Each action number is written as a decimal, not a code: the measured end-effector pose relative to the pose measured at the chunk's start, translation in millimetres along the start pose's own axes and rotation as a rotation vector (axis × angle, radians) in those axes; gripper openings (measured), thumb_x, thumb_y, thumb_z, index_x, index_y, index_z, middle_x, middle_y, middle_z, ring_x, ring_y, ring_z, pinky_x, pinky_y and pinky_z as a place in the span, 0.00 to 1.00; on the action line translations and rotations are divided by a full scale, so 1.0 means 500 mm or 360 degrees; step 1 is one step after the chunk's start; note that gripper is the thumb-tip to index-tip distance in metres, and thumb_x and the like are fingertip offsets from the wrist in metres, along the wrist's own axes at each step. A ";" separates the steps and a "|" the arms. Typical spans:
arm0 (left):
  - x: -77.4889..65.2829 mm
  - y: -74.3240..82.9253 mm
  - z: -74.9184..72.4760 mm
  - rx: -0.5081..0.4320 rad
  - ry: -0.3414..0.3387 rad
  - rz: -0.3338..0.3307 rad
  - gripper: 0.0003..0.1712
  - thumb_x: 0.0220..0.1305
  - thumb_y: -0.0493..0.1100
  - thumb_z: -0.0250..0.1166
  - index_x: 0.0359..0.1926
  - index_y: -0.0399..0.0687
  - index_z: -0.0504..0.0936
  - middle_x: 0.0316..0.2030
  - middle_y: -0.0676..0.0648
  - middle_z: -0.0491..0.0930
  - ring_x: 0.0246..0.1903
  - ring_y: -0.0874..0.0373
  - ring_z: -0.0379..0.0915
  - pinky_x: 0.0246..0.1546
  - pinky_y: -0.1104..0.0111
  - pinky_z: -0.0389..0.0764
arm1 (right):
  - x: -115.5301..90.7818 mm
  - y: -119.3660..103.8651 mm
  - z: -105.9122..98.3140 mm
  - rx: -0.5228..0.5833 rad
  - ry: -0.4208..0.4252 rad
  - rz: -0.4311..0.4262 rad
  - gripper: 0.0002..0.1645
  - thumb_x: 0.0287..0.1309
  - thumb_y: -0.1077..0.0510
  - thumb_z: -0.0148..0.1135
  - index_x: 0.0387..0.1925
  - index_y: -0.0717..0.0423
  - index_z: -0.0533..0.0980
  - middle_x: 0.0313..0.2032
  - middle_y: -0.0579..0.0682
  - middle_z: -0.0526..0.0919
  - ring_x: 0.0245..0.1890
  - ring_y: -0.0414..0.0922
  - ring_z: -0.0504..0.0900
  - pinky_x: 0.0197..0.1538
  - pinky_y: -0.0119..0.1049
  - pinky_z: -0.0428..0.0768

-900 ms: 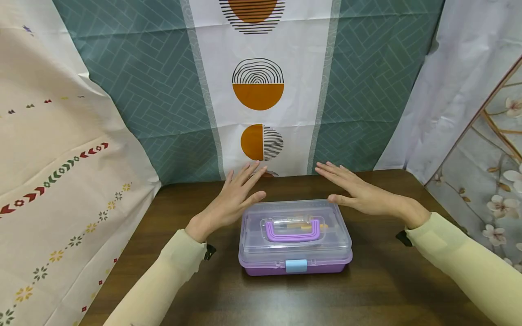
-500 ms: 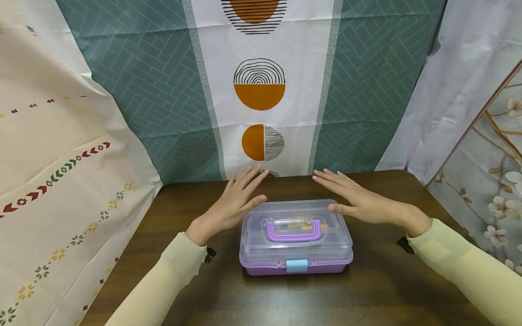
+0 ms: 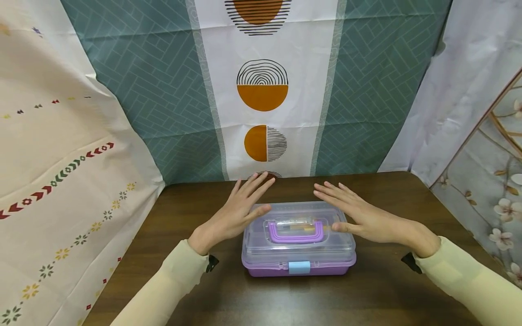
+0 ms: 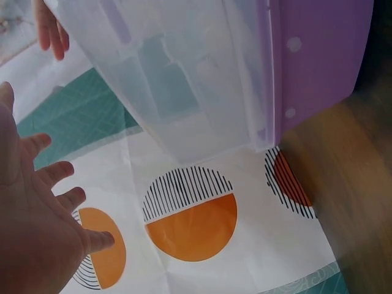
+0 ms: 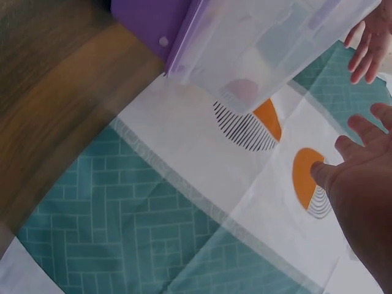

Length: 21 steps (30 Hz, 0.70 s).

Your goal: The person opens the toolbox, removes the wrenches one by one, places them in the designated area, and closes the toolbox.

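Note:
A purple storage box [image 3: 261,272] with a clear lid [image 3: 261,254], a purple carry handle [image 3: 297,238] and a light blue latch [image 3: 299,267] sits on the table. Through the lid, yellowish items show faintly; their kind cannot be made out. My left hand [image 3: 238,210] hovers over the lid's left side, fingers spread and straight, holding nothing. On the other side, my right hand [image 3: 367,217] is held above the right edge with its fingers extended, also holding nothing. Both wrist views show the box apart from the palms [image 4: 37,226].
A dark brown wooden table [image 3: 293,303] lies under the box. Behind it hangs a green and white curtain [image 3: 171,90] with orange circles. A cream patterned cloth [image 3: 61,181] is at the left, and a floral cloth [image 3: 485,199] at the right.
Both hands have lowered slightly in the head view, the right one more. The box stays where it was on the table; the whole view has shifted a little.

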<state>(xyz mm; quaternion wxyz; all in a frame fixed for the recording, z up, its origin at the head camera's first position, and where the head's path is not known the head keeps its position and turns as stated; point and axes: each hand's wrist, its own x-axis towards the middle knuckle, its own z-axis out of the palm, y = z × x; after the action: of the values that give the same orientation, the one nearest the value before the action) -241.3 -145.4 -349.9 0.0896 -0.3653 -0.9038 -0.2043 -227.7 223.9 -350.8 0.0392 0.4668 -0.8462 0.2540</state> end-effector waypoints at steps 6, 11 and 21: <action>-0.008 0.005 0.006 0.0008 0.0020 0.0032 0.43 0.76 0.76 0.33 0.84 0.67 0.45 0.83 0.59 0.37 0.82 0.53 0.29 0.79 0.41 0.31 | -0.014 -0.013 0.013 -0.0072 0.0001 -0.0089 0.49 0.71 0.50 0.65 0.83 0.50 0.50 0.83 0.51 0.48 0.83 0.50 0.39 0.80 0.36 0.29; -0.011 0.012 0.007 -0.0006 0.0027 0.0063 0.43 0.76 0.75 0.34 0.84 0.67 0.46 0.83 0.60 0.37 0.82 0.54 0.29 0.78 0.40 0.32 | -0.027 -0.027 0.019 -0.0074 0.0016 -0.0108 0.51 0.69 0.52 0.66 0.83 0.49 0.50 0.83 0.50 0.48 0.83 0.49 0.39 0.80 0.35 0.29; -0.032 0.031 0.024 -0.0058 0.0003 0.0121 0.40 0.79 0.71 0.39 0.84 0.66 0.48 0.83 0.59 0.39 0.82 0.54 0.30 0.78 0.39 0.32 | -0.058 -0.035 0.058 -0.0036 -0.0002 -0.0062 0.50 0.67 0.53 0.68 0.82 0.52 0.53 0.82 0.51 0.50 0.82 0.54 0.41 0.80 0.30 0.32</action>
<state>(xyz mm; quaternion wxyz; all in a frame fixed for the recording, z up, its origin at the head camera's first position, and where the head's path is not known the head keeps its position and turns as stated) -219.2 -140.2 -361.2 0.0914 -0.4007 -0.8853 -0.2175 -192.4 224.7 -378.0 0.0490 0.4830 -0.8397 0.2434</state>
